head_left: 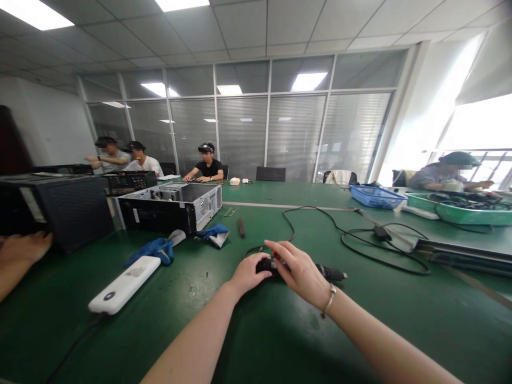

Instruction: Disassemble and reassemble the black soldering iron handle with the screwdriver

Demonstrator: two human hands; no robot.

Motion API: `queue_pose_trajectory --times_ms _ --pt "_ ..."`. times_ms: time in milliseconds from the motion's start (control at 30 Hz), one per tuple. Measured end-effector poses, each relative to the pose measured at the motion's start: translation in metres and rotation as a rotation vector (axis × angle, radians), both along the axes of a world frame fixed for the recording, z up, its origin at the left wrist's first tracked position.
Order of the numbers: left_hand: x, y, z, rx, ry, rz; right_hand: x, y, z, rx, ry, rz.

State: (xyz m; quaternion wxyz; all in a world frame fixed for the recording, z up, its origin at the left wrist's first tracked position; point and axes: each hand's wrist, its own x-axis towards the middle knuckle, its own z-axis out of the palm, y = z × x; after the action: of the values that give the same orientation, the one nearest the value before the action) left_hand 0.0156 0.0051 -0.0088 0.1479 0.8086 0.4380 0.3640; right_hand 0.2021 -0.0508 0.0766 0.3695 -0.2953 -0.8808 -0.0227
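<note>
Both my hands rest on a black electric screwdriver that lies on the green table, its tip pointing right and its black cable looping away behind it. My left hand is curled over the tool's rear end. My right hand, with a bracelet at the wrist, lies over the tool's middle with its fingers bent round it. Most of the tool's body is hidden under the two hands.
An open computer case and a black case stand at the left, with blue gloves and a white power strip nearby. Another person's hand is at the left edge. Baskets and seated people are farther off.
</note>
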Motion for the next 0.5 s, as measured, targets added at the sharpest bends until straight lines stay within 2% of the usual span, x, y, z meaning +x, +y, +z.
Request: queue_pose_trajectory --times_ms 133,300,500 --pt "-0.001 0.0 -0.001 -0.009 -0.002 0.0 0.002 -0.001 0.003 0.004 0.083 0.047" --pt "-0.001 0.001 -0.003 -0.024 -0.006 0.007 0.008 0.005 0.009 0.073 0.286 -0.043" --pt "-0.002 0.0 -0.002 -0.033 -0.02 -0.007 0.011 0.012 0.005 0.065 0.292 -0.074"
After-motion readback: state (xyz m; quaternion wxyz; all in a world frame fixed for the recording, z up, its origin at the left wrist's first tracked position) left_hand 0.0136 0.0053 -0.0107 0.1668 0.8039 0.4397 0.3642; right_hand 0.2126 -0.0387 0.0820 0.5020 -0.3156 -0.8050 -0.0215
